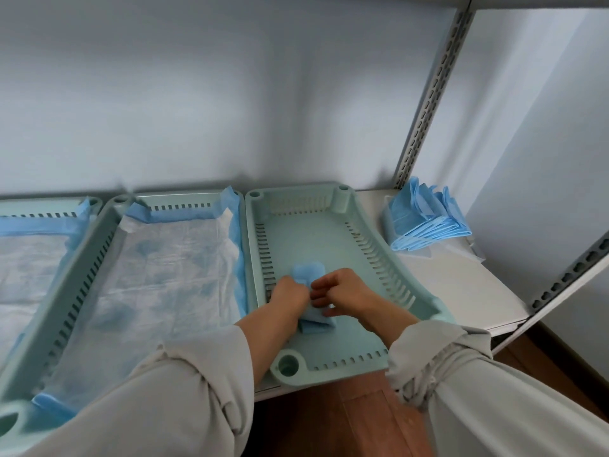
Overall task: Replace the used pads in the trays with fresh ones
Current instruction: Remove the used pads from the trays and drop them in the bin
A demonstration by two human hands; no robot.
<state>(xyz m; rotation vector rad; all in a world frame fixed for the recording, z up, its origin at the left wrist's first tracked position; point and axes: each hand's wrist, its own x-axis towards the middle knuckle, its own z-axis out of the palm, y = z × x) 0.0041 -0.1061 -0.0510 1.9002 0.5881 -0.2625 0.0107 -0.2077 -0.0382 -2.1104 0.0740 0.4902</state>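
Three pale green trays stand side by side on a white shelf. The right tray has a bare floor, and a folded blue pad lies in it near its front. My left hand and my right hand meet over the pad, fingers curled on its folds. The middle tray holds a spread white pad with blue edges. The left tray also holds a spread pad. A stack of folded blue pads lies on the shelf to the right of the trays.
A white wall stands right behind the trays. A slotted metal upright of the rack rises at the back right, and another rail runs at the right edge. Brown wooden floor shows below the shelf front.
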